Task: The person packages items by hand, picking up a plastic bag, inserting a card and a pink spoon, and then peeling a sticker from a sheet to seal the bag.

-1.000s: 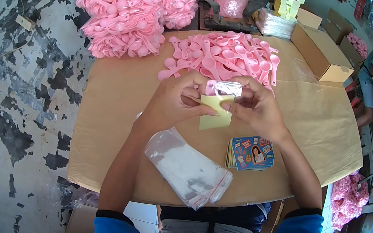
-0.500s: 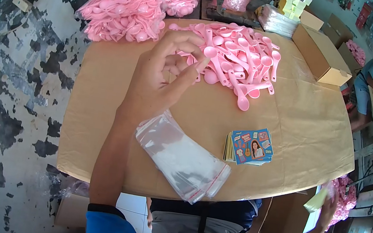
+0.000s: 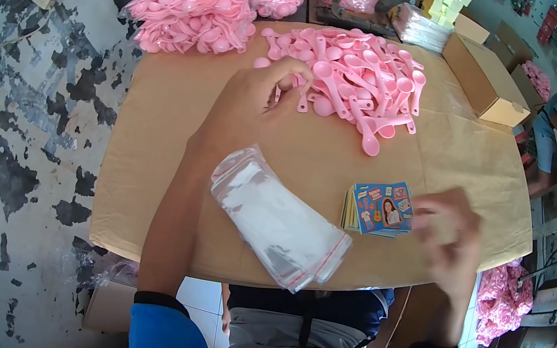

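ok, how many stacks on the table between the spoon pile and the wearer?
2: clear plastic bags lying slantwise, just right of the left arm, and picture cards farther right, beside the right hand. The arm could hide another.

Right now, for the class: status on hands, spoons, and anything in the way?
Left hand by pink spoons, hold unclear. Right hand blurred, beside printed cards, contact unclear. Clear plastic bags in front, not blocking spoons.
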Action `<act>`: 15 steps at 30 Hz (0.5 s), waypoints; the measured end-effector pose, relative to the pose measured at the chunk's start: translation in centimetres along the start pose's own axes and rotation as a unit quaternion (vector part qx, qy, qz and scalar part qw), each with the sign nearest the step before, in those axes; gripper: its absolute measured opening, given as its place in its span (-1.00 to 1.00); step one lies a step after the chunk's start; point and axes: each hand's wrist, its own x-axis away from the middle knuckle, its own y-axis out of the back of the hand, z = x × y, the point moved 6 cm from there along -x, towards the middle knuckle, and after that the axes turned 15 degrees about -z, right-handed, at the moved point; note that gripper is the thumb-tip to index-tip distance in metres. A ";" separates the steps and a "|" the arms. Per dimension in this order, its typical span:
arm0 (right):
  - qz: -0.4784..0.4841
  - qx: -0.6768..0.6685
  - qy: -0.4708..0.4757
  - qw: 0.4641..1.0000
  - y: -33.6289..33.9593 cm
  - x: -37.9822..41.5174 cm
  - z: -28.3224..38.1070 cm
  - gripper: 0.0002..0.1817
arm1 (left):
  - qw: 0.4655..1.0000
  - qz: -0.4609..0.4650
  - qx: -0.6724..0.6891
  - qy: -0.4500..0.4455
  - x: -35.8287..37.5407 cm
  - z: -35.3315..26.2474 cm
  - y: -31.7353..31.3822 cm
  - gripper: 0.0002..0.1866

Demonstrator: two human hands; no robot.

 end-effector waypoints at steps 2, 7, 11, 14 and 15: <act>0.124 0.014 0.114 0.986 -5.3 -1.4 3.0 -0.78 | 0.997 0.023 -0.072 -0.010 0.2 0.9 -0.1 -0.87; 0.281 0.070 0.163 0.943 -12.9 -0.9 2.1 -0.74 | 0.987 0.014 -0.142 -0.074 0.7 1.8 0.0 -0.90; 0.369 0.034 0.064 0.927 -14.4 -1.2 1.3 -0.79 | 0.994 0.097 0.000 0.043 0.6 1.1 0.1 -0.88; 0.344 0.030 0.087 0.935 -14.3 -1.0 1.0 -0.85 | 0.903 0.320 0.184 0.221 3.3 0.7 -1.1 -0.74; 0.333 0.031 0.098 0.937 -14.2 -1.0 1.0 -0.86 | 0.848 0.426 0.213 0.231 4.3 -1.1 -1.3 -0.71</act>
